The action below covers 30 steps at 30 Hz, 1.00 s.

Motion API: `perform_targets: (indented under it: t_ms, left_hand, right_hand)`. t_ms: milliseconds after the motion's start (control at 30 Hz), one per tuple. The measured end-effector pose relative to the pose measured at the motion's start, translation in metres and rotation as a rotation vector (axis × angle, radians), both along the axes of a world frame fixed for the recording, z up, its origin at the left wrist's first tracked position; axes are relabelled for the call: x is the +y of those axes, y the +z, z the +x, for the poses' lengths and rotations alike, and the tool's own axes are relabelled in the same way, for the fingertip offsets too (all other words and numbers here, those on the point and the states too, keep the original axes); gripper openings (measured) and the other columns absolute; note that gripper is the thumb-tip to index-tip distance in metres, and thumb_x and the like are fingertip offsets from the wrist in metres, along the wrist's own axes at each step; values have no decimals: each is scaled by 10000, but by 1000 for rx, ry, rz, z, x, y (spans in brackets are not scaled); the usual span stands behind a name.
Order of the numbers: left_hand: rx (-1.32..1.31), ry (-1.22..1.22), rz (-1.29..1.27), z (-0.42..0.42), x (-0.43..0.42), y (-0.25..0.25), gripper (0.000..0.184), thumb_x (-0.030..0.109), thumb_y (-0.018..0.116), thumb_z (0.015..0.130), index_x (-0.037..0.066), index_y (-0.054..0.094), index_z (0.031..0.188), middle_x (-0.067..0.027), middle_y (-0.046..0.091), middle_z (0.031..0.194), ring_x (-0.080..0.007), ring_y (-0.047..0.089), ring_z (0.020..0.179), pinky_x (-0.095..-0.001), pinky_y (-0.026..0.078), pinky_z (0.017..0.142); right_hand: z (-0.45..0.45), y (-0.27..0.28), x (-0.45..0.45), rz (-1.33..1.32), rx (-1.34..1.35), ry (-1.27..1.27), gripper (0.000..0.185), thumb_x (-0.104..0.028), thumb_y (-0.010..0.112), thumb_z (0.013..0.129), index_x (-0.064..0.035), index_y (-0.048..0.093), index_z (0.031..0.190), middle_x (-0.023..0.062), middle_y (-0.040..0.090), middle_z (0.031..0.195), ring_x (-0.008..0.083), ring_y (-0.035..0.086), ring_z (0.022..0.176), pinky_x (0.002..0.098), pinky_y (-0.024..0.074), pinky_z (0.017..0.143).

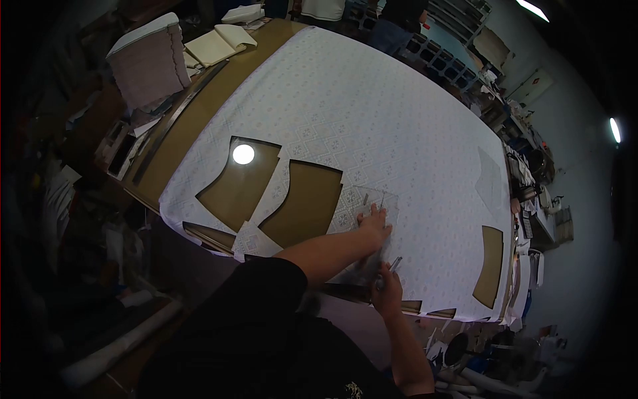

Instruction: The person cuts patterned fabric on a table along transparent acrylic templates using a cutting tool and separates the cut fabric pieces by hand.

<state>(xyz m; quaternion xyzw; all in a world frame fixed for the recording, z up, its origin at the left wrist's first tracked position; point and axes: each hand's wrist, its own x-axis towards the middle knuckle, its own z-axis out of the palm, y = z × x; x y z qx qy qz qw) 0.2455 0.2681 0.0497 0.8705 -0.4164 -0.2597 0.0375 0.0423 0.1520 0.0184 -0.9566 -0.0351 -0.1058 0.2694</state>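
Note:
White patterned fabric [399,120] covers most of a large table. A clear template sheet [391,201] lies on it near the front edge, and its lower part is hard to make out. My left hand [375,225] rests on this sheet with its fingers spread. Closer to the table edge, my right hand [387,292] is closed around a slim silvery tool [397,263], whose exact kind is too small to tell. Left of my hands, two curved openings [302,203] in the fabric show the brown tabletop.
A second clear template [490,176] lies at the right, above another cut-out [489,266]. A long metal ruler [176,123] lies along the table's left side, near an open notebook [222,45] and a fabric stack [149,63]. Another person [399,23] stands beyond the far edge.

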Motion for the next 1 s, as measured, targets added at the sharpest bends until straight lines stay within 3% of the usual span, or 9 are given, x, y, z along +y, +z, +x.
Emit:
perform_targets:
  t_ms: [133, 200, 367, 667, 733, 833, 867, 933, 1000]
  left_hand:
    - [-56, 18, -31, -1, -4, -11, 1505, 451, 1040, 367, 212, 252, 1628, -287, 84, 1687, -555, 135, 1524, -736, 354, 1079]
    - [-37, -18, 47, -4, 1, 13, 1498, 454, 1037, 386, 209, 241, 1631, -281, 100, 1686, -552, 153, 1522, -688, 368, 1111]
    - [-155, -104, 152, -5, 1, 18, 1503, 544, 1006, 419, 194, 203, 1640, -267, 98, 1691, -543, 159, 1524, -536, 349, 1195]
    - [-171, -132, 174, -8, 2, 27, 1483, 529, 1000, 455, 221, 176, 1649, -249, 103, 1697, -499, 144, 1546, -521, 347, 1203]
    - [-174, -122, 171, -9, 3, 29, 1475, 527, 998, 463, 232, 174, 1650, -243, 106, 1699, -491, 143, 1549, -520, 348, 1204]
    - [-220, -130, 154, -8, 4, 20, 1466, 536, 995, 467, 237, 181, 1648, -233, 110, 1701, -487, 154, 1547, -521, 348, 1205]
    - [-205, -129, 158, -8, 5, 18, 1466, 536, 995, 467, 237, 181, 1648, -233, 110, 1701, -487, 154, 1547, -521, 348, 1205]
    - [-244, -130, 134, -9, 8, 18, 1444, 555, 986, 479, 240, 195, 1644, -218, 118, 1704, -482, 179, 1543, -525, 359, 1198]
    - [-241, -134, 139, -7, 7, 20, 1442, 564, 983, 480, 221, 201, 1642, -213, 129, 1703, -478, 193, 1540, -524, 367, 1194]
  right_hand:
    - [2, -8, -7, 36, -57, 44, 572, -38, 764, 776, -22, 575, 1315, 257, 655, 1238, 460, 611, 1167, 492, 511, 987]
    - [1, -12, -10, 35, -123, 68, 513, -49, 759, 772, -26, 584, 1254, 256, 648, 1271, 470, 603, 1151, 516, 502, 979]
    - [-2, -23, -10, 126, -145, 43, 460, -53, 738, 786, -43, 564, 1211, 225, 633, 1342, 474, 576, 1171, 517, 474, 995]
    - [-7, -17, -16, 289, -154, 55, 384, -42, 766, 807, -68, 564, 1132, 211, 656, 1320, 462, 570, 1257, 497, 462, 1048]
    - [-16, -13, -19, 269, -253, -10, 277, -27, 752, 858, -57, 594, 1083, 216, 691, 1260, 400, 667, 1138, 450, 527, 959]
    - [-40, -6, -24, 330, -184, -74, 209, 1, 731, 883, -41, 640, 1066, 184, 724, 1167, 325, 712, 1053, 390, 553, 881]
    - [-46, -6, -25, 334, -169, -74, 209, 1, 731, 883, -41, 640, 1066, 184, 724, 1167, 325, 712, 1053, 390, 553, 881]
    - [-61, -2, -25, 411, -119, -78, 243, -18, 761, 861, -60, 677, 1085, 141, 719, 976, 284, 688, 858, 381, 542, 723]
    - [-67, 6, -22, 432, -78, -76, 267, -25, 769, 863, -60, 691, 1116, 132, 702, 943, 266, 681, 845, 368, 537, 729]
